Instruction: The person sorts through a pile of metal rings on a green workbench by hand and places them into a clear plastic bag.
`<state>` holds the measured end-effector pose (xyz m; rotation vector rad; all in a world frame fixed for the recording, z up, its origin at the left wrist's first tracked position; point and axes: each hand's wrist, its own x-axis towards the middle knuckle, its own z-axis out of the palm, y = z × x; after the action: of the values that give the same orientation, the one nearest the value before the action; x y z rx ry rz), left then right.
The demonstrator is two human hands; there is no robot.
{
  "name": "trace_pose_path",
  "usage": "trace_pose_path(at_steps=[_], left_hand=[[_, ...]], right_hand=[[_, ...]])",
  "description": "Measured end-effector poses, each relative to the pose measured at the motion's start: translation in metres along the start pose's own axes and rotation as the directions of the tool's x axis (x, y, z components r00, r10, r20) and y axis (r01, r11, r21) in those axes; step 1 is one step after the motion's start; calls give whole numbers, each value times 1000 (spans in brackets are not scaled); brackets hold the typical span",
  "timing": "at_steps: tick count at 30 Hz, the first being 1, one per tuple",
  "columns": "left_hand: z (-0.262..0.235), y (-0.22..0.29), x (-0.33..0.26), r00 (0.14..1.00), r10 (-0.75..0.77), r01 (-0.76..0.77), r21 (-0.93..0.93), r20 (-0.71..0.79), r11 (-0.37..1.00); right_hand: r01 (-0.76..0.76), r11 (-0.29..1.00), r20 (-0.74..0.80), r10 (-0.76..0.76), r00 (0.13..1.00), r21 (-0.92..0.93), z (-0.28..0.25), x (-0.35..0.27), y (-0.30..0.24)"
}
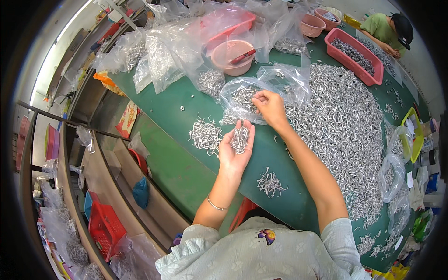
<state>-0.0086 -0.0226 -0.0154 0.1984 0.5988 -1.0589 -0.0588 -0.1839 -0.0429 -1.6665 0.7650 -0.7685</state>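
The left hand (235,158) lies palm up above the tabletop (165,109), its fingers extended and slightly cupped around a handful of small, curved silver pieces (240,141). The right hand (270,108) is over a clear bag (227,93) just beyond it, fingers bent, thumb and fingertips drawn close together; whether they pinch a piece I cannot tell. More silver pieces lie inside the bag.

A small pile (205,136) sits to the left of the left hand, and a smaller one (270,183) nearer the body. To the right spreads a large heap (336,140). Behind the bag stands a round pink basin (223,65); farther right, a pink tray (376,77) holds pieces, near a person (382,29) in a green top.
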Motion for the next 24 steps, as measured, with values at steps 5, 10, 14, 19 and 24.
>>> trace_pose_path(at_steps=[5, 10, 14, 19, 24], left_hand=[[1, -1, 0, 999, 37, -36, 35, -9, 999], [23, -3, 3, 997, 69, -71, 50, 38, 996], [46, 0, 20, 990, 13, -13, 3, 141, 1000], [55, 3, 28, 990, 72, -80, 55, 122, 995], [56, 5, 31, 987, 108, -119, 85, 123, 989]], right_hand=[[-155, 942, 126, 122, 984, 296, -9, -13, -12], [-86, 996, 40, 84, 996, 38, -7, -7, -10], [-85, 996, 0, 85, 996, 18, -5, -9, -2], [-10, 970, -103, -15, 995, -242, -5, -10, 6], [170, 834, -101, -259, 961, -525, -5, -3, 11]])
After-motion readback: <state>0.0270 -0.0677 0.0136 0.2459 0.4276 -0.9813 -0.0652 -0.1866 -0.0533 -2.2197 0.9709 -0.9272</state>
